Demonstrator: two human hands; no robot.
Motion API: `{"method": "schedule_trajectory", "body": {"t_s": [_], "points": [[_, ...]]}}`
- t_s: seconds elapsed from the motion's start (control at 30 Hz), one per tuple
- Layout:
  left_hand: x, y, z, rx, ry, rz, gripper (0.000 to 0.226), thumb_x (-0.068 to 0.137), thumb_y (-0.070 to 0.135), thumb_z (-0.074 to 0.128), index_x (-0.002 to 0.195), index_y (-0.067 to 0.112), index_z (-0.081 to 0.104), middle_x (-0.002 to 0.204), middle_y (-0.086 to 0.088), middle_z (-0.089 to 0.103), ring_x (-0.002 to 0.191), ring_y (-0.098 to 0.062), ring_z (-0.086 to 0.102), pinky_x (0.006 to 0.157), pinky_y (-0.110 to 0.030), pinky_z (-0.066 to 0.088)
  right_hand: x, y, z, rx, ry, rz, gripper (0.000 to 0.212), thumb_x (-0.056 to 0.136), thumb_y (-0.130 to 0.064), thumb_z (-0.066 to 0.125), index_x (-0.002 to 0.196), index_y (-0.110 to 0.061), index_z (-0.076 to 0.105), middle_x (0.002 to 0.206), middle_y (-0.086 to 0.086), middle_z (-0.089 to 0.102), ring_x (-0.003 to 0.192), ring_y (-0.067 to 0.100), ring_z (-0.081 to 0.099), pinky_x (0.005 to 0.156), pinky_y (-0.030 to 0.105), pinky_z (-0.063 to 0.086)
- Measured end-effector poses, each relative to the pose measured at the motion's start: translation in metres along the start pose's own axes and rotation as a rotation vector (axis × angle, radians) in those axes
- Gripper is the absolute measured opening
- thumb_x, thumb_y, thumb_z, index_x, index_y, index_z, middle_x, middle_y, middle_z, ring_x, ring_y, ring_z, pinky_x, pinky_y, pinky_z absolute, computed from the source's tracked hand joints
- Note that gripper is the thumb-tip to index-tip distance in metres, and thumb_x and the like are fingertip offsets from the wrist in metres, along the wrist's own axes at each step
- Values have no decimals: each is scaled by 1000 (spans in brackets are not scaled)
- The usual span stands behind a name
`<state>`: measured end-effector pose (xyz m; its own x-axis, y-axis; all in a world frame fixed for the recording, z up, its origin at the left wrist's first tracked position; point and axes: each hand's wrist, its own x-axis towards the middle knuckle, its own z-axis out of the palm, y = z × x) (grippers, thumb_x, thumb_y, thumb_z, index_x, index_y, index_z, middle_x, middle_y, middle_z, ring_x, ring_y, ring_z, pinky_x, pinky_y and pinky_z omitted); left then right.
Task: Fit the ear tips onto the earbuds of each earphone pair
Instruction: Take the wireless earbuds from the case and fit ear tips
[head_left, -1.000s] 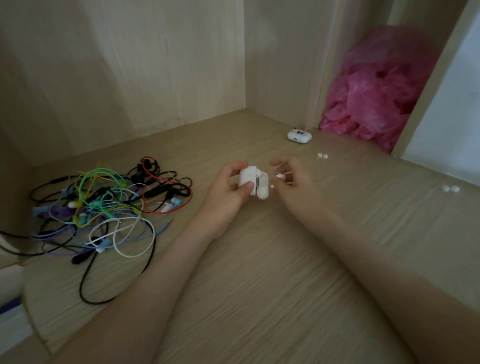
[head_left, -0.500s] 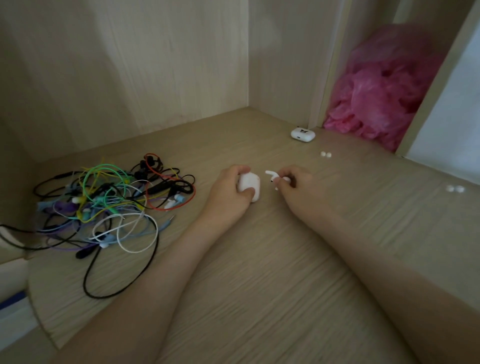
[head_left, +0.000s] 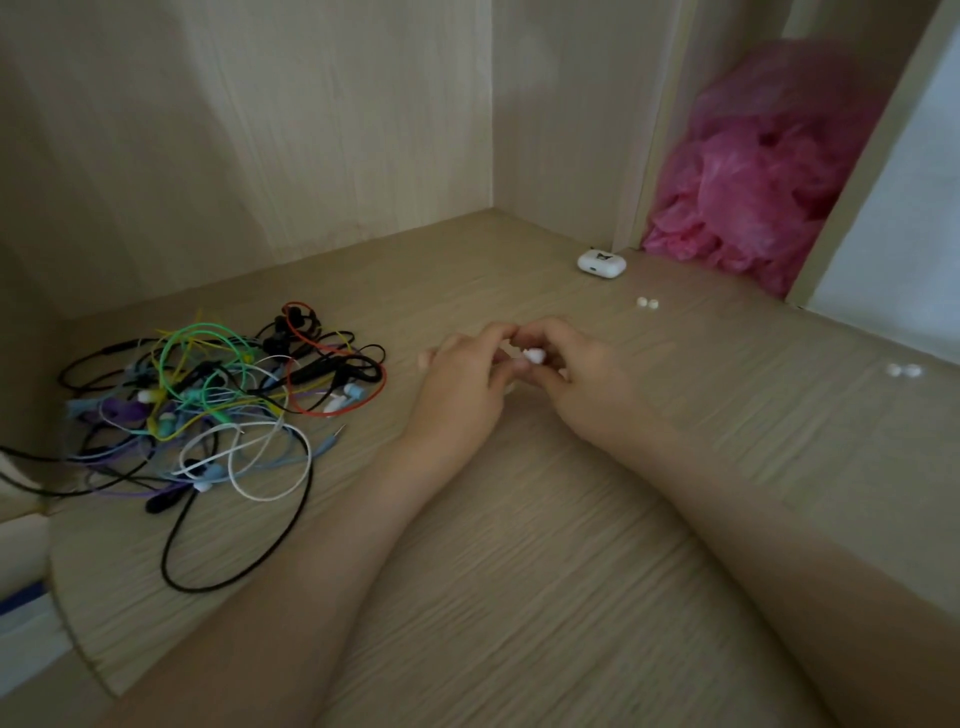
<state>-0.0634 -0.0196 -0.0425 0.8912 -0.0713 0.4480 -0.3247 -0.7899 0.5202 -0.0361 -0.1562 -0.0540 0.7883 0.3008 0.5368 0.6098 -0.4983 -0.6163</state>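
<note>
L hand (head_left: 462, 371) & R hand (head_left: 582, 366) meet, both pinching white earbud (head_left: 534, 356) btwn fingertips.

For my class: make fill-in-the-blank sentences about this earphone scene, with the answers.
The crumpled plastic bag in the far corner is ____.
The tangled heap of coloured earphone cables lies on the person's ____ side.
The left hand and right hand together pinch a small ____ earbud.
Small round white ear tips lie loose on the wooden surface in ____ pairs.
Missing words: pink; left; white; two.
</note>
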Motion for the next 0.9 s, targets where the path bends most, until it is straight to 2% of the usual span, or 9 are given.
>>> {"method": "schedule_trajectory", "body": {"t_s": [0.07, 0.17, 0.27, 0.33, 0.5, 0.63, 0.73, 0.83, 0.9], "points": [[0, 1, -3, -47, 11, -23, 30, 92, 23, 56, 122, 20, 59, 79, 17, 55, 95, -15, 48, 78, -24, 24, 0, -1, 0, 67, -23, 78, 19, 86, -12, 64, 105, -9, 58, 91, -4, 58, 81, 2, 55, 73, 5, 42], [-1, -1, -2, -2, 43, -38, 22, 94, 26, 53, 109, 18, 67, 86, 4, 67, 91, -18, 54, 68, -23, 25, 2, -1, -6, 132, -21, 158, 15, 86, -7, 64, 99, -10, 58, 85, -6, 59, 78, 3, 56, 70, 4, 42], [1, -1, -4, -103, 79, -100, 21, 94, 30, 52, 92, 17, 68, 73, 6, 68, 72, -11, 58, 67, -26, 37, 5, 10, -13, -30, -63, 211, 11, 89, -7, 56, 97, -12, 62, 87, -2, 60, 84, 10, 55, 76, 15, 41], [5, 3, -6, -186, 88, -153, 19, 94, 31, 53, 87, 19, 66, 63, 11, 62, 60, -1, 53, 60, -18, 36, 7, 19, -14, -154, -124, 259, 14, 91, -11, 54, 98, -14, 66, 93, -1, 55, 93, 14, 51, 79, 22, 36], [26, 18, -3, -412, -120, -291, 14, 96, 24, 49, 97, 18, 62, 74, 13, 65, 77, -8, 61, 59, -11, 43, 23, 30, -40, -334, -24, 362, 29, 97, -14, 43, 121, -15, 59, 119, 2, 54, 111, 17, 50, 81, 16, 29], [47, 31, 2, -654, -224, -472, 13, 96, 12, 49, 85, 16, 56, 69, 7, 67, 83, -12, 61, 85, -26, 46, 40, 71, -67, -607, 10, 602, 41, 98, -17, 39, 138, -11, 39, 139, 15, 43, 127, 33, 39, 101, 39, 32], [59, 45, -1, -900, -294, -632, 24, 97, 3, 44, 75, 11, 51, 54, 6, 64, 73, -10, 55, 72, -19, 42, 48, 91, -70, -646, -29, 726, 41, 99, -26, 34, 138, -11, 38, 141, 17, 40, 131, 34, 32, 105, 45, 28], [65, 52, 0, -937, -332, -678, 24, 98, 3, 43, 76, 10, 52, 61, 3, 63, 70, -7, 55, 67, -16, 41, 54, 97, -71, -684, -53, 675, 34, 98, -21, 35, 124, -7, 52, 130, 17, 50, 122, 34, 42, 101, 44, 34], [67, 54, 3, -934, -331, -694, 23, 98, 6, 43, 78, 12, 52, 51, 8, 63, 68, -6, 54, 63, -15, 40, 56, 100, -73, -682, -15, 651, 31, 95, -19, 41, 119, -4, 55, 124, 18, 54, 116, 35, 48, 98, 43, 39]]}}
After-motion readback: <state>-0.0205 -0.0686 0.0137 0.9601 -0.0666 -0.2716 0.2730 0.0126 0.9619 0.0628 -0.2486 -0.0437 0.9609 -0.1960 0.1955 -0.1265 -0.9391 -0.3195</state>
